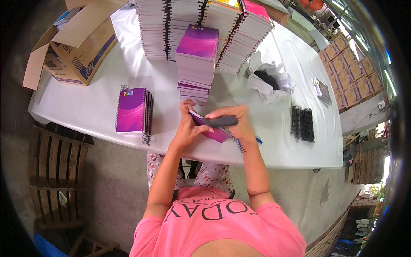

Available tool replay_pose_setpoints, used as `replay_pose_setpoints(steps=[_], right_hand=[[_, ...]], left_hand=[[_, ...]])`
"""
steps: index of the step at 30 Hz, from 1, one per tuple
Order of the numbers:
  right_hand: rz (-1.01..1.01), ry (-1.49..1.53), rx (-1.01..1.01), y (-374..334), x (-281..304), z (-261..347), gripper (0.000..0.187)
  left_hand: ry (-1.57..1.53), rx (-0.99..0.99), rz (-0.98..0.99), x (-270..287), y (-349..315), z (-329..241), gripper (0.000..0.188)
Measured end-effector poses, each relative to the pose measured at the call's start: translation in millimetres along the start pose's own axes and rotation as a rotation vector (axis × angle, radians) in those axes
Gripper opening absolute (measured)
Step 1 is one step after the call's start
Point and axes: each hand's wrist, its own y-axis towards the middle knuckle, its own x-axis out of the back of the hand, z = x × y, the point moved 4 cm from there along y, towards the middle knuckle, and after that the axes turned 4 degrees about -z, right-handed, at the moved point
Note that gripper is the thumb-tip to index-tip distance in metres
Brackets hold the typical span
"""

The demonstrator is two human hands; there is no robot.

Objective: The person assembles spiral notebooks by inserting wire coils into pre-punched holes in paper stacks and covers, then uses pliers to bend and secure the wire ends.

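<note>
At the table's near edge, a purple notebook [218, 136] is gripped at its upper end by my left hand [186, 131], fingers closed round it. My right hand [241, 122] is wrapped round a dark grey-handled tool [223, 121]. The tool's tip meets the notebook's bound edge near my left fingers; its exact kind is hard to make out. A black spiral coil [237, 144] runs along that edge and sticks out past the lower end, below my right hand. Just beyond my hands rises a stack of purple-covered books [198, 45].
Coil-bound purple notebooks [130, 112] lie stacked at left, an open carton [81, 55] behind them. Tall notebook stacks [184, 30] stand at the back. On the right are crumpled paper holding black coils [269, 79], a coil bundle [302, 124] and a blue pen [258, 140] near my wrist.
</note>
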Motion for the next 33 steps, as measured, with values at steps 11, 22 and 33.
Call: replay_pose_setpoints(steps=[11, 22, 33], right_hand=[[-0.297, 0.566, -0.295, -26.3, 15.2, -31.8, 0.033], [-0.388, 0.431, -0.222, -32.7, 21.0, -29.6, 0.03], [-0.479, -0.652, -0.195, -55.7, 78.6, 7.0, 0.038]], left_hand=[[-0.104, 0.219, -0.032, 8.1, -21.1, -22.8, 0.062], [-0.109, 0.091, -0.055, 11.9, -27.6, -17.6, 0.026], [-0.132, 0.137, -0.099, 10.2, -35.9, -13.4, 0.018]])
